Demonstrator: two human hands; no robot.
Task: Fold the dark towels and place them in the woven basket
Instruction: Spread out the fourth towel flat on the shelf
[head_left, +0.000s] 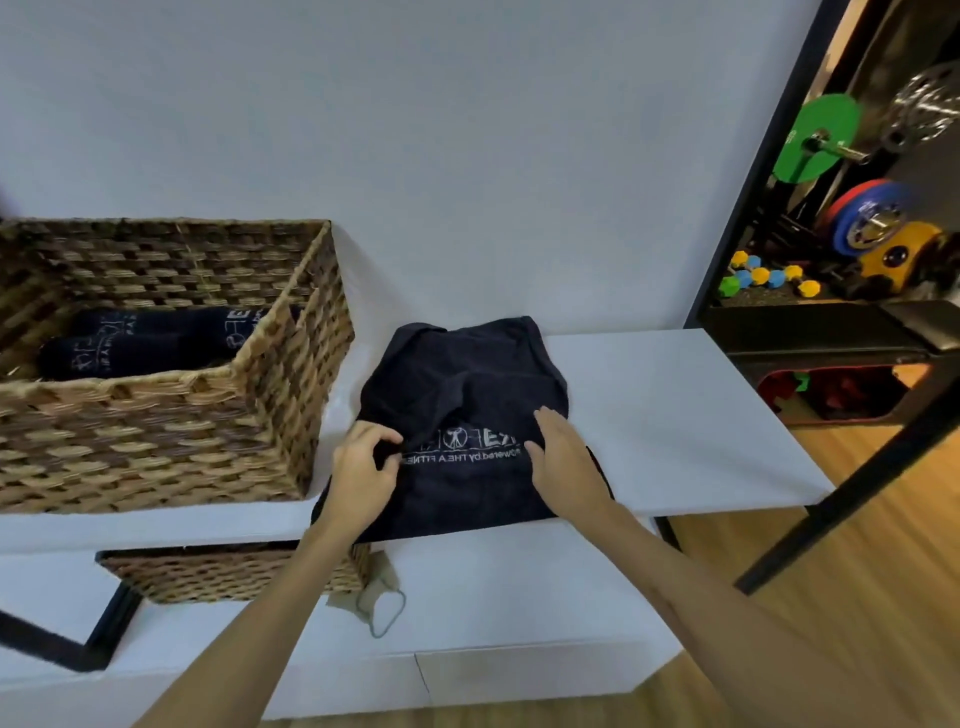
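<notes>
White table (675, 415) against a pale wall carries our woven basket (171, 421) and a rumpled dark towel (462, 410). Our left hand (363, 467) pinches its soft cloth; our right hand (563, 457) presses flat, fingers straight.

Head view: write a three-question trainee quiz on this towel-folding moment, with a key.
1. True or false: the woven basket on the white shelf already holds rolled dark towels.
2. Which hand pinches the dark towel lying on the shelf?
A. left hand
B. right hand
C. neither
3. Fill in: the right hand lies ____ on the towel, fingers straight.

Key
1. True: two rolled towels lie inside it.
2. A: the left hand's fingers curl round a fold of cloth near the printed logo.
3. Flat: it presses the cloth and does not grip it.
</notes>
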